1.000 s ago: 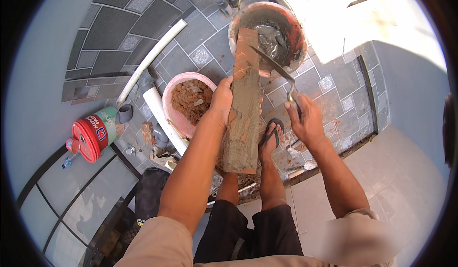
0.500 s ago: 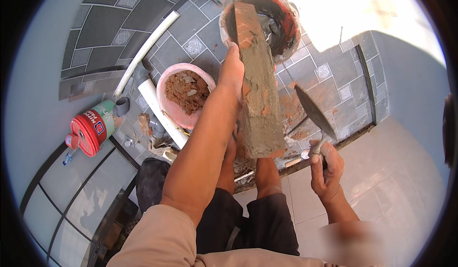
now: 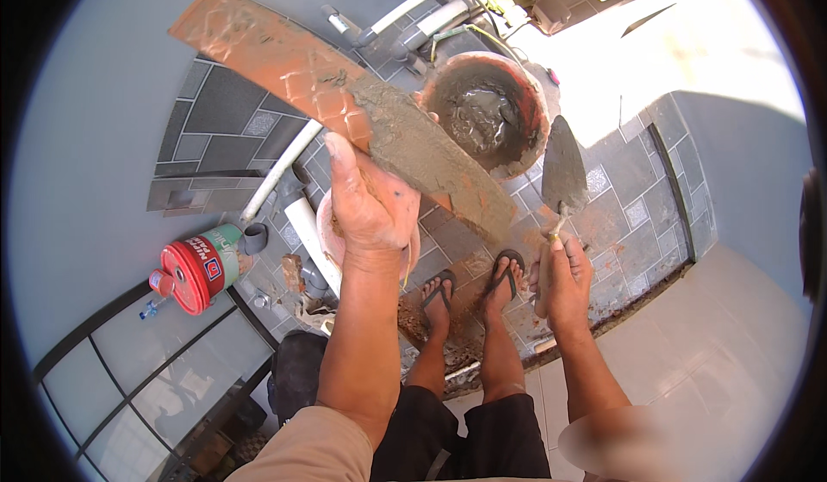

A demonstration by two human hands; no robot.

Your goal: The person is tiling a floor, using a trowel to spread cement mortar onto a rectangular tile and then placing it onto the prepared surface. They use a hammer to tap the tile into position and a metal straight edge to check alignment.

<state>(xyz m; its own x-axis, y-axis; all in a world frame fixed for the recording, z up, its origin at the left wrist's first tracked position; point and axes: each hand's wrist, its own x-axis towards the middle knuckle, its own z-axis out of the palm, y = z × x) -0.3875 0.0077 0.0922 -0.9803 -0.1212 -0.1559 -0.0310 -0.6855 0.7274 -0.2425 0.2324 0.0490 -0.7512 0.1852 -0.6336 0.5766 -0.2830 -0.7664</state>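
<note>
My left hand (image 3: 370, 198) supports a long orange-brown tile strip (image 3: 284, 64), thumb at its near edge and other fingers mostly hidden beneath. Raised ridges mark the strip's bare far-left part; grey mortar (image 3: 431, 146) coats the rest, toward the lower right. In my right hand (image 3: 567, 284) is a pointed trowel (image 3: 564, 167), gripped by its handle, blade upward and smeared grey. The trowel is apart from the strip. Beyond the strip stands a bucket (image 3: 543, 111) of wet mortar. A pink tub (image 3: 326, 232) is partly covered by my left hand.
White pipes (image 3: 310, 232) run along the left of the grey patterned floor tiles (image 3: 620, 167). A red and green paint pail (image 3: 196, 271) is at the left, near a dark-framed glass panel (image 3: 164, 366). My feet in flip-flops (image 3: 508, 279) stand below the strip.
The tile strip has swung its far end to the left and turned, showing its ridged part. My left palm has turned upward. The trowel has risen and its blade points more upright.
</note>
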